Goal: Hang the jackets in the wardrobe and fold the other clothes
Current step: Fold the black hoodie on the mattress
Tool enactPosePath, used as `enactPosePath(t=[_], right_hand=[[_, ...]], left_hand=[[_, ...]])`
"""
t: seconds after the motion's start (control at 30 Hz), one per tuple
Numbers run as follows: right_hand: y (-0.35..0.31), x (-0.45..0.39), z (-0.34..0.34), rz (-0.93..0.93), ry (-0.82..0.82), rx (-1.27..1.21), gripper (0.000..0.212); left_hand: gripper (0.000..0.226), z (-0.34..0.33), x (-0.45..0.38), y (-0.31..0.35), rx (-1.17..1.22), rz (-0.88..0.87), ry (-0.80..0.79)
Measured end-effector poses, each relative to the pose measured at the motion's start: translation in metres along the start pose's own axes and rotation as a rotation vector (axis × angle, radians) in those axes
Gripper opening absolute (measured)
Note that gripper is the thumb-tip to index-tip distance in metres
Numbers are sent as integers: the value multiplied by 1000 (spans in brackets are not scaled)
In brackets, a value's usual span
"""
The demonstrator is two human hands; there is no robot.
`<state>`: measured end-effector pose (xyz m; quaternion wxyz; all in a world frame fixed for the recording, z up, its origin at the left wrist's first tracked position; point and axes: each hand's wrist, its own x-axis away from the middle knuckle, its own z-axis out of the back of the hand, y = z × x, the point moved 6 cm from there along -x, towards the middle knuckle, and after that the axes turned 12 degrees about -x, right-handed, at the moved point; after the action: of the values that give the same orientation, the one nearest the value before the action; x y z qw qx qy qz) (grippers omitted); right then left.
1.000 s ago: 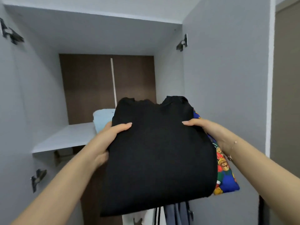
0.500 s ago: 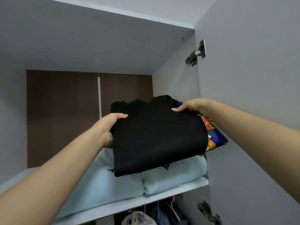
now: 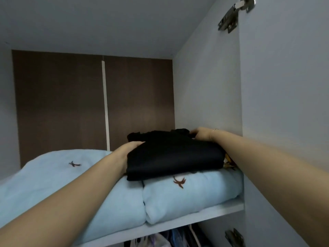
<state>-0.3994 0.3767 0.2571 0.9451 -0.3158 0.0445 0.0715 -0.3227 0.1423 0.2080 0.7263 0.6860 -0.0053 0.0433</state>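
Observation:
A folded black garment [image 3: 174, 155] lies on a light blue folded blanket [image 3: 192, 195] on the wardrobe's upper shelf [image 3: 204, 213], at the right end. My left hand [image 3: 124, 152] grips its left edge, thumb on top. My right hand [image 3: 202, 133] holds its far right corner, fingers curled over the cloth. A colourful printed garment [image 3: 228, 163] peeks out beneath the black one on the right, mostly hidden by it and my right arm.
The grey side wall [image 3: 204, 86] stands close on the right, with hinges [image 3: 231, 13] above and below. A brown back panel [image 3: 62, 104] closes the compartment. Hanging clothes [image 3: 160, 241] show below the shelf.
Both hands have carried the black garment forward and down onto the blue blanket, further into the shelf. The view has risen and moved closer to the shelf.

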Motion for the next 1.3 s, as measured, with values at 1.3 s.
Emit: enactPosePath(t=[1.3], right_hand=[[-54, 67, -66, 206, -174, -65, 59]], left_hand=[[58, -35, 12, 9, -1667, -228, -78]])
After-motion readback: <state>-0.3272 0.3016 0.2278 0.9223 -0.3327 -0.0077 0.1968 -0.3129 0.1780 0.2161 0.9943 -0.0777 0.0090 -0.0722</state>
